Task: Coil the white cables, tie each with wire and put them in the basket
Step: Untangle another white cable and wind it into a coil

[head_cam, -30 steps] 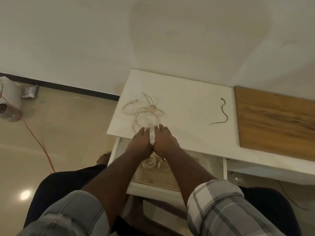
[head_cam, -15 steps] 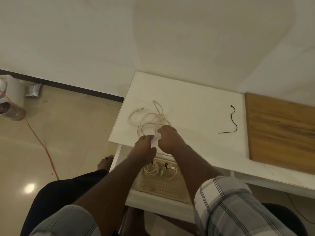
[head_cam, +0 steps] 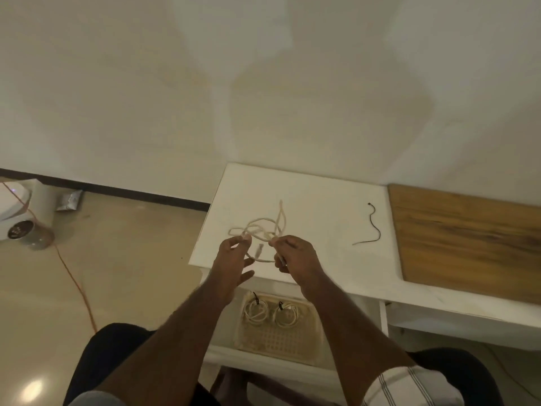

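Note:
A loose white cable [head_cam: 261, 226] lies tangled on the white table [head_cam: 316, 206]. My left hand [head_cam: 231, 259] pinches one strand of it between thumb and forefinger, the other fingers spread. My right hand [head_cam: 295, 256] grips another part of the same cable near its plug end. A black tie wire [head_cam: 371, 225] lies alone on the table to the right. Below the tabletop a cream basket [head_cam: 281, 338] on a shelf holds two coiled white cables [head_cam: 257, 310], each tied with black wire.
A wooden board [head_cam: 468, 241] lies on the table's right part. On the floor at left stand a white appliance [head_cam: 11, 200], a grey canister [head_cam: 29, 234] and a silver packet [head_cam: 68, 199]; an orange cord [head_cam: 73, 282] runs across the floor.
Both hands rose from the basket to the tabletop, moved apart, and took hold of the loose cable. The view tilted upward.

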